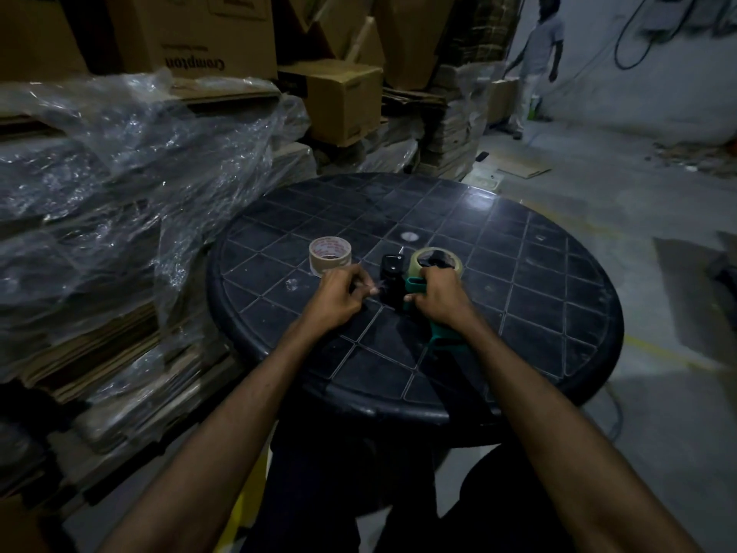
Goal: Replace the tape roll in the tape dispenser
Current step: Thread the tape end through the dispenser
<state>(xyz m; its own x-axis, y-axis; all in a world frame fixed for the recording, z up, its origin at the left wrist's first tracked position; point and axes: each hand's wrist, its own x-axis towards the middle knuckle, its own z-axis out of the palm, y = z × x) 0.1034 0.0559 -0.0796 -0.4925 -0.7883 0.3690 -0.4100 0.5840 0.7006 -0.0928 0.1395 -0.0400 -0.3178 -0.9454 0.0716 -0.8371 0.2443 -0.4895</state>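
**Two hands on the dispenser, two tape rolls on the bench**

The tape dispenser (402, 289) lies on the round dark bench (558, 313), a little nearer the person than its middle. Its long axis runs away from the person: the green handle (440, 337) points back toward the body, and the black head end points toward the far edge.

The right hand (436, 295) is curled round the green frame where handle meets head, gripping it. The left hand (339, 299) sits just left of the black head with its fingers bent and fingertips pinched together near it; the picture is too dim to tell what they hold.

Two rolls of tape are visible. One clear-yellowish roll (436, 262) sits at the dispenser's far end, touching the right hand's knuckles. One tan roll (330, 255) with red print on its core lies flat on the bench, just beyond the left hand.
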